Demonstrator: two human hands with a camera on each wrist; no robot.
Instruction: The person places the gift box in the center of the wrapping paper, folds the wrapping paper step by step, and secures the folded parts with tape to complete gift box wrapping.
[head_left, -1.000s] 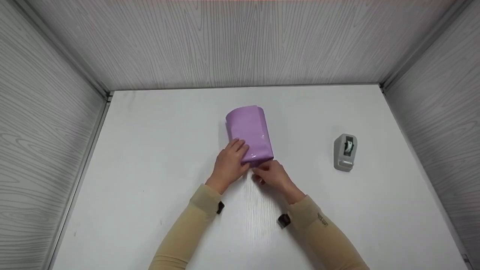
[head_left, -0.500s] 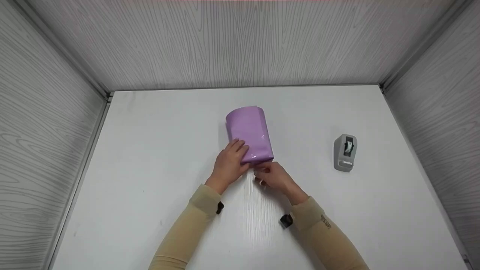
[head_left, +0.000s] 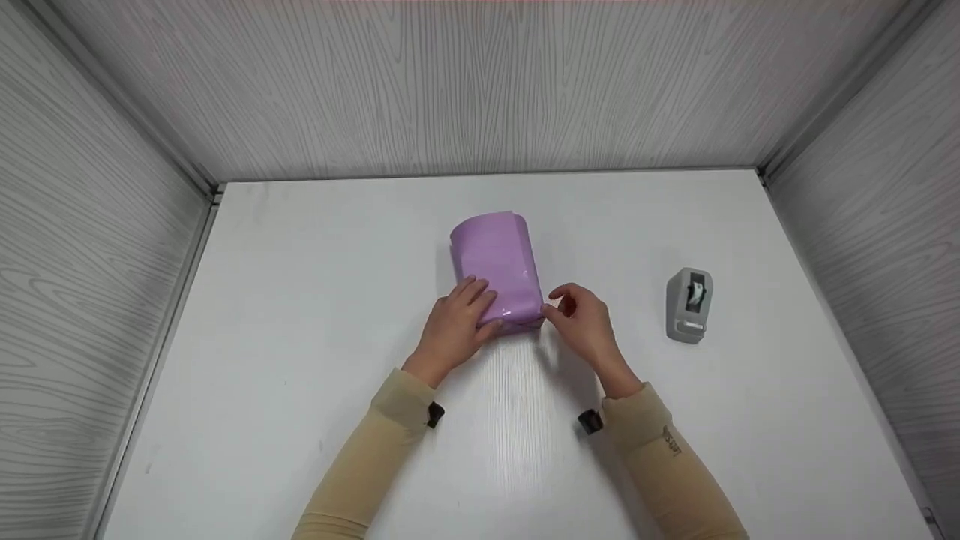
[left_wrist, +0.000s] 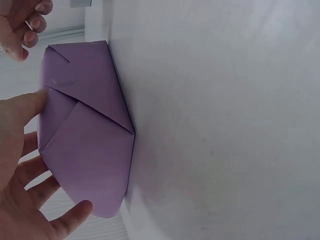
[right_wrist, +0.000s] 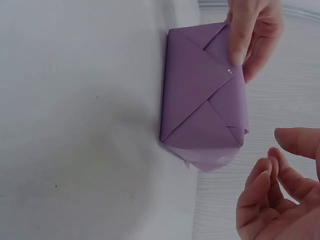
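A purple wrapped parcel (head_left: 495, 259) lies at the middle of the white table. Its near end shows triangular folded flaps (right_wrist: 200, 95), crossing one another, while the far end is a wide, rounded tube of paper. My left hand (head_left: 455, 322) holds the parcel's near left part. Its fingers spread over the top and left edge, and the thumb presses at the upper edge of the folded end. By the near right corner is my right hand (head_left: 585, 319), thumb and forefinger apart, the other fingers loosely bent. Nothing shows between them in the right wrist view.
To the right stands a grey tape dispenser (head_left: 689, 306) with a roll of tape in it. Wood-grain panels (head_left: 480, 90) wall the table (head_left: 300, 262) at the back and on both sides.
My right hand has left the parcel's near end and moved right and up to its near right corner, its fingers parting. The folded end now shows. The left hand stays nearly in place.
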